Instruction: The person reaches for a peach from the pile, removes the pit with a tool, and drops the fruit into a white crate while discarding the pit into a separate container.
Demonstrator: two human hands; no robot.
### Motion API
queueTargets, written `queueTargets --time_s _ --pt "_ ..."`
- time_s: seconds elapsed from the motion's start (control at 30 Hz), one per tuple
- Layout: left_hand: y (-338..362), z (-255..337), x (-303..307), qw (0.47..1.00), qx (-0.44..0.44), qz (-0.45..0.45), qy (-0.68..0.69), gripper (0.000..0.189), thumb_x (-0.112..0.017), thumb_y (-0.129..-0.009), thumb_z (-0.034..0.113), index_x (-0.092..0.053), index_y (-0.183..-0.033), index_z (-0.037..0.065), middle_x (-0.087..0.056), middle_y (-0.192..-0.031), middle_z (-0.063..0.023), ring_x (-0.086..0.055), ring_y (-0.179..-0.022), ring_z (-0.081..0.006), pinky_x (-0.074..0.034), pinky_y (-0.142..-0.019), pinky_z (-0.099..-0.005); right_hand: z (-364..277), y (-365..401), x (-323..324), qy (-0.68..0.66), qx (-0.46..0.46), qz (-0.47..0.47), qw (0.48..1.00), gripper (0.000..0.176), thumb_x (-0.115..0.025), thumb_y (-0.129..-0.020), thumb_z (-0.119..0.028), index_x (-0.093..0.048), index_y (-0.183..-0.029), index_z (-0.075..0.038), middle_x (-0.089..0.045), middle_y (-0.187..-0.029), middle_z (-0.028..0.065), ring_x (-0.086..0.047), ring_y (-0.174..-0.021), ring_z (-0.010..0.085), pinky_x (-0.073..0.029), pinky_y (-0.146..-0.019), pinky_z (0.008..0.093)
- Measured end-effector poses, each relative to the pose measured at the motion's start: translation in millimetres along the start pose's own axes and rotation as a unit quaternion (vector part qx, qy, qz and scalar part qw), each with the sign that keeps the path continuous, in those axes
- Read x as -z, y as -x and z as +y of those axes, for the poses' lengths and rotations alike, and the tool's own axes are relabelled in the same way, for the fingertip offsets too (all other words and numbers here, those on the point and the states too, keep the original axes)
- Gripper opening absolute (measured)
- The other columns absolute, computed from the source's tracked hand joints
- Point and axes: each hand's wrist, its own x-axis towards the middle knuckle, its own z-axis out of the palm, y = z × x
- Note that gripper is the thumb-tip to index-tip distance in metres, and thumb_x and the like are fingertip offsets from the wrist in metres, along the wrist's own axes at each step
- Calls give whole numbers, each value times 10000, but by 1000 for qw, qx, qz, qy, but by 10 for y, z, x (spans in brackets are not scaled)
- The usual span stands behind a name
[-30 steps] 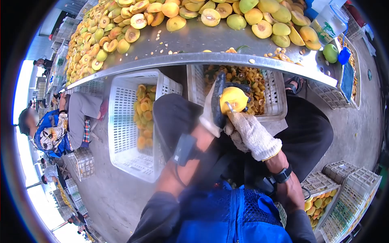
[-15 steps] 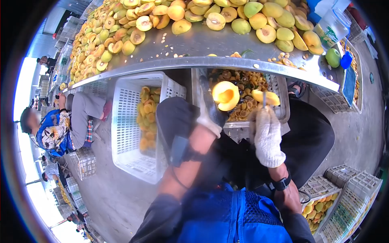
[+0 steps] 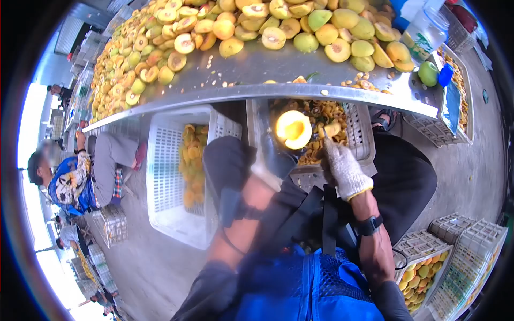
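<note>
A yellow peach half [image 3: 293, 130], its hollow facing up, rests in the fingers of my left hand [image 3: 279, 159]. That hand wears a dark glove with a white cuff and is partly blurred. In a white knitted glove, my right hand [image 3: 347, 170] is closed around a thin metal pitting tool [image 3: 325, 132], most of its handle hidden by the fingers. At the tool's tip, a smaller yellow peach piece [image 3: 333, 129] shows just right of the half. Both hands are over a crate [image 3: 363, 134] containing pits and peach scraps.
Halved peaches [image 3: 230, 47] are heaped on a metal table [image 3: 214, 85] whose edge runs above my hands. To the left stands a white crate [image 3: 176, 224] with peach pieces. More crates [image 3: 471, 257] are at lower right. A seated person [image 3: 69, 176] is at far left.
The view has shifted slightly. My right hand has come nearer the left, and the peach piece at the tool has moved left and looks smaller. The peach half has turned a little in my left hand.
</note>
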Motion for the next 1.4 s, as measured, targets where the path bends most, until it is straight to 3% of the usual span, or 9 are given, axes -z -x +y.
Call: queueTargets --time_s 0.2,0.33,0.5,0.57,0.77,1.1,1.27,1.37,1.4 --pt "320 458 28 992 68 -96 34 530 -489 -973 546 -594 -1177 68 -672 -1133 -101 -669 -985 -255 -575 -785 -437 164 106 -114 48 33 18 998 234 -533 -966 -194 -567 -1114 -16 -614 -870 221 -620 -785 394 -507 -684 480" --pt "776 944 8 958 -182 22 -222 392 -525 -972 309 -568 -1240 26 -656 -1165 -113 -645 -1024 -220 -539 -863 -377 -187 132 -56 -106 -37 82 990 326 -522 -984 -310 -590 -986 9 -635 -749 266 -622 -739 459 -486 -670 533" --pt "1323 1831 582 405 -453 421 -673 296 -545 -976 68 -579 -1249 -41 -647 -1179 -113 -621 -1040 -171 -490 -932 -287 62 1 -210 42 -2 68 997 317 -556 -971 -319 -598 -950 -5 -632 -769 292 -630 -769 477 -485 -654 553" --pt "1430 1992 524 555 -456 344 -605 277 -544 -976 66 -594 -1224 -47 -652 -1170 -109 -618 -1033 -166 -479 -938 -280 78 7 -188 60 -3 41 997 311 -553 -971 -303 -599 -933 3 -633 -766 290 -632 -771 475 -489 -659 552" --pt "575 1902 -127 616 -438 206 -621 263 -639 -898 30 -645 -1157 -17 -690 -1121 -102 -645 -1021 -142 -496 -926 -285 301 -94 -267 120 60 -99 986 315 -554 -969 -297 -599 -917 10 -634 -764 291 -631 -767 482 -489 -654 553" --pt "-1340 2118 -417 337 -234 245 -878 866 -805 -664 590 -566 -1276 26 -628 -1197 -253 -586 -1169 -359 -478 -987 -435 -12 76 -144 45 -57 -33 997 368 -528 -981 -383 -590 -981 -21 -636 -820 288 -605 -821 499 -472 -685 567" --pt "-1513 2224 -466 331 -195 230 -894 831 -800 -665 599 -607 -1226 17 -676 -1118 -217 -653 -1024 -361 -518 -903 -432 -207 64 -35 14 -80 0 997 361 -553 -976 -363 -601 -1033 -9 -641 -870 287 -609 -855 488 -486 -695 535" --pt "-1228 2260 -540 449 -157 190 -859 663 -774 -754 524 -648 -1152 9 -700 -1079 -149 -678 -957 -284 -530 -809 -363 -228 49 4 -54 -63 31 996 365 -562 -974 -338 -610 -1089 4 -653 -899 284 -621 -857 475 -497 -706 510" --pt "-1028 2233 -516 642 -154 102 -744 483 -732 -844 413 -670 -1100 8 -702 -1074 -85 -678 -915 -205 -515 -745 -303 -235 69 -2 -91 -63 42 993 357 -575 -970 -318 -612 -1105 10 -656 -902 281 -623 -851 471 -499 -703 499"
